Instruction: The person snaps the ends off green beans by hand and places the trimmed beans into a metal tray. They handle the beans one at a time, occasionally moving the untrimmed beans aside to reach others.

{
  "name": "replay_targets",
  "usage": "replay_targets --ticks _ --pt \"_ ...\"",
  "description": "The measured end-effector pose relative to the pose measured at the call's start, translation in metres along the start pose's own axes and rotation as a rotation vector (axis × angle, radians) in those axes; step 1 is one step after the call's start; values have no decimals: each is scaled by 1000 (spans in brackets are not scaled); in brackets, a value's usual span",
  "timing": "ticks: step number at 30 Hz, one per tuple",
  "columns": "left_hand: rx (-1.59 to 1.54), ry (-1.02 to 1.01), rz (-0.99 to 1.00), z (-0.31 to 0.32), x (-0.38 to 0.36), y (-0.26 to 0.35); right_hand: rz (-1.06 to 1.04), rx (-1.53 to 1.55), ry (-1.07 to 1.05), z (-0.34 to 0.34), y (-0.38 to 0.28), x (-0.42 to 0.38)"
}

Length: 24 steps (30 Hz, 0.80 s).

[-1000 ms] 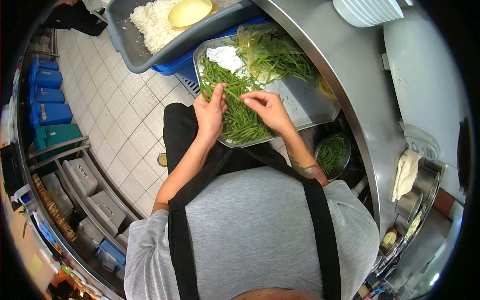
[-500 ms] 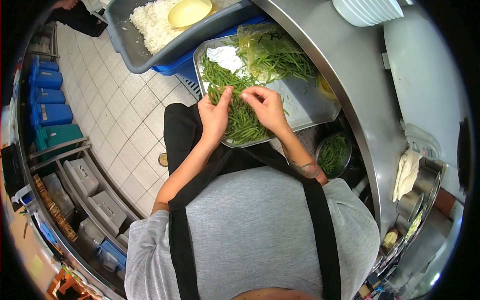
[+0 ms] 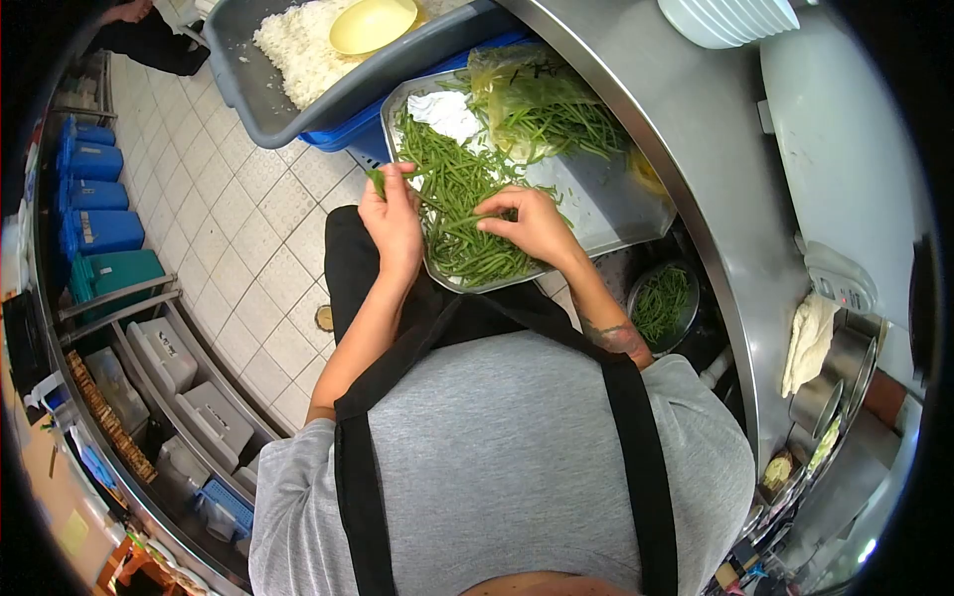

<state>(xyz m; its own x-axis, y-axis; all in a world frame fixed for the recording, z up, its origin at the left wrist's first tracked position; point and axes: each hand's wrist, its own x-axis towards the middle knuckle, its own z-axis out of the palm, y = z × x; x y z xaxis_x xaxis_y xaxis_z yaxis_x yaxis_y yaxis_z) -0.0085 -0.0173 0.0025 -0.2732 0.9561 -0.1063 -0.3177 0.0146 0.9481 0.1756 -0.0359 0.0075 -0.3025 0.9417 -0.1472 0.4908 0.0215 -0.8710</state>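
Observation:
Cut green beans point(image 3: 462, 189) lie heaped in a metal tray point(image 3: 606, 241) in front of me. My left hand point(image 3: 394, 219) is at the tray's left edge, its fingers closed on green beans point(image 3: 377, 183). Over the middle of the heap, my right hand point(image 3: 527, 223) has thumb and fingers pinched near a bean; what lies between the fingertips is too small to make out. A clear yellowish bag point(image 3: 532, 94) with long beans is at the back of the tray, beside a crumpled white wrapper point(image 3: 444, 114).
Behind the tray stands a grey tub point(image 3: 268, 119) of rice with a yellow bowl point(image 3: 373, 27). A bowl of beans point(image 3: 664, 306) sits at the right, below the steel counter point(image 3: 696, 189). Blue bins point(image 3: 107, 228) and a person's dark-clothed leg point(image 3: 164, 45) are at the left.
My left hand has moved left, away from my right hand, with beans in its fingers. My right hand has lowered slightly toward the heap.

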Motion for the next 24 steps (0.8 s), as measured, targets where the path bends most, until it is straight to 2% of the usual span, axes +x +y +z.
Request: replay_targets --ticks 1,4,5,7,9,11,13,15,17,18,19,21,22,24 --pt "5 21 18 -5 3 -1 -2 0 -3 -1 3 0" --pt "99 109 87 -5 5 4 -68 -216 349 -10 14 5" --pt "98 109 86 -7 7 0 -68 -217 350 -14 21 10" --pt "-81 -29 -8 -12 8 -10 87 -263 486 -23 36 19" --pt "-89 -55 -41 -2 1 -9 156 -331 503 -28 44 28" --pt "-96 -76 -70 8 -6 -5 375 -371 448 -31 45 36" --pt "-91 -129 -206 15 -14 2 401 -400 463 -27 49 41" --pt "-82 -163 -187 14 -15 1 422 -430 475 -24 57 46" --pt "-42 -356 -287 7 -14 1 437 -456 485 -22 62 47" --pt "65 -334 -317 8 -16 3 437 -456 486 -22 60 44" --pt "64 -336 -316 10 -17 2 426 -416 473 -23 59 38" --pt "434 -405 -63 13 -19 -2 414 -375 459 -22 50 26" --pt "471 -407 -15 14 -20 -6 342 -321 472 -21 46 19" --pt "516 -442 -39 19 -24 -1 279 -271 488 -20 35 3"
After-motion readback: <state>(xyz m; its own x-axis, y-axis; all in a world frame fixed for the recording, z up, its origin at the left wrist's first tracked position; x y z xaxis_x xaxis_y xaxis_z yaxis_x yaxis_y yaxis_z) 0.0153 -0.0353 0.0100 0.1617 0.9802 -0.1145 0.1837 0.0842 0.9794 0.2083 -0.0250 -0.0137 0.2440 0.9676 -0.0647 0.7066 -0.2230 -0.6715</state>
